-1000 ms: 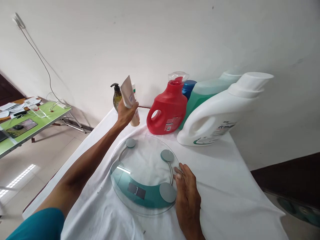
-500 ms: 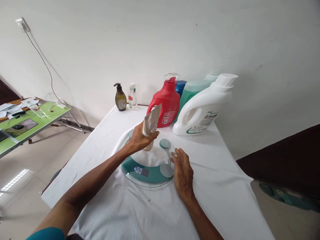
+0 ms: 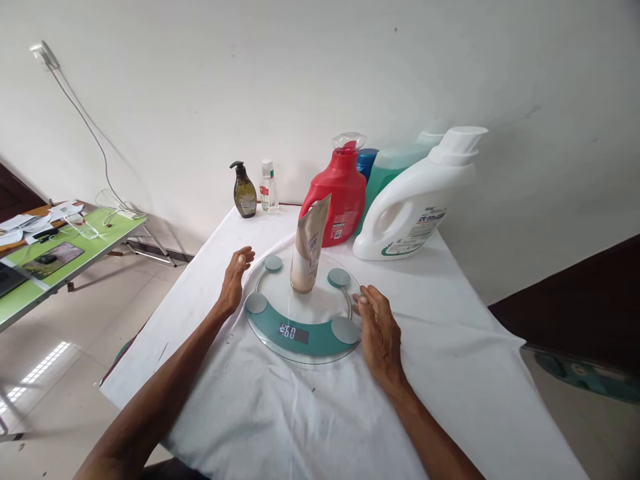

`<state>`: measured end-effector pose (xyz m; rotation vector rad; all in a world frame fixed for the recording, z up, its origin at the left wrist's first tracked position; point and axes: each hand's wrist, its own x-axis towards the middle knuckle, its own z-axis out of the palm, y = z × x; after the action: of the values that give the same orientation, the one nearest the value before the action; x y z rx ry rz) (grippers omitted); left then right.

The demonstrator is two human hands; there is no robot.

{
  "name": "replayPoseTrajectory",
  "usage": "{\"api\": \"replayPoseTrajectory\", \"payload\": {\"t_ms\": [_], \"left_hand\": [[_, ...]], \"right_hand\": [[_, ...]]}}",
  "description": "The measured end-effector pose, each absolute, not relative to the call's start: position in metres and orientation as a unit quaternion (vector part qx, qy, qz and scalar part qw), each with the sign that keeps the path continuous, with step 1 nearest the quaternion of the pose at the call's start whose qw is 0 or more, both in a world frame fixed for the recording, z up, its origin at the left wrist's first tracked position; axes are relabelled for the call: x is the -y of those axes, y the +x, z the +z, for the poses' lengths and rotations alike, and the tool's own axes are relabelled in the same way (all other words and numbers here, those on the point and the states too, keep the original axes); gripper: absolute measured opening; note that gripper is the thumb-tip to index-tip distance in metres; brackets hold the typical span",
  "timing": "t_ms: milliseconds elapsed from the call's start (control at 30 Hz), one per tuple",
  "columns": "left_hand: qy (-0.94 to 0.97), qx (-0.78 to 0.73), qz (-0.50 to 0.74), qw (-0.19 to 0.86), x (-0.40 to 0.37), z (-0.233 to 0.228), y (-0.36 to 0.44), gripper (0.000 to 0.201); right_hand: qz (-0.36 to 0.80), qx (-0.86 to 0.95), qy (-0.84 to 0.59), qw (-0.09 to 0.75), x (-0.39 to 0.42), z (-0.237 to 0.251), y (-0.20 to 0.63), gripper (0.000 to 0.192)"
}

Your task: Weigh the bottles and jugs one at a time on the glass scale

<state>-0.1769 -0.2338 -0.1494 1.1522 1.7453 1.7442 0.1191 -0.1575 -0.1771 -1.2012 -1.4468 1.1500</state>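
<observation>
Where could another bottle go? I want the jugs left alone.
Bare cloth lies on the table right of the right hand, and between the pump bottle and the scale. The back right, around the white jug, is crowded.

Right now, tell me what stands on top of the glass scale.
A beige tube stands cap-down near the middle of the glass scale, leaning a little; no hand touches it. The cap's contact with the glass is hidden.

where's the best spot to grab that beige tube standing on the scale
Probably around its round lower body just above the cap, coming from the left with the left hand. The tube stands cap-down and leans; its flat crimped top is thin, and the red jug stands close behind.
</observation>
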Motion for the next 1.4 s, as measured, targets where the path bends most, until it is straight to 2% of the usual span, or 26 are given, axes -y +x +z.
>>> {"api": "replayPoseTrajectory", "payload": {"t_ms": [167,500,733,933,1233,1400], "left_hand": [[0.396,-0.633,0.622,0.239,0.234,-0.17,-0.174,0.081],[0.42,-0.656,0.593,0.204,0.234,-0.173,-0.172,0.076],[0.415,-0.656,0.595,0.208,0.234,-0.169,-0.17,0.077],[0.412,-0.669,0.585,0.202,0.234,-0.17,-0.171,0.075],[0.405,-0.677,0.581,0.199,0.234,-0.17,-0.171,0.074],[0.41,-0.673,0.583,0.199,0.234,-0.168,-0.171,0.073]], "right_hand": [[0.459,0.59,-0.49,0.449,0.158,-0.177,0.119,0.09],[0.455,0.603,-0.489,0.435,0.156,-0.177,0.12,0.09],[0.468,0.589,-0.496,0.434,0.157,-0.173,0.121,0.101],[0.466,0.596,-0.49,0.434,0.159,-0.171,0.122,0.092],[0.465,0.59,-0.494,0.437,0.158,-0.175,0.122,0.097],[0.476,0.58,-0.485,0.45,0.157,-0.178,0.122,0.09]]}}
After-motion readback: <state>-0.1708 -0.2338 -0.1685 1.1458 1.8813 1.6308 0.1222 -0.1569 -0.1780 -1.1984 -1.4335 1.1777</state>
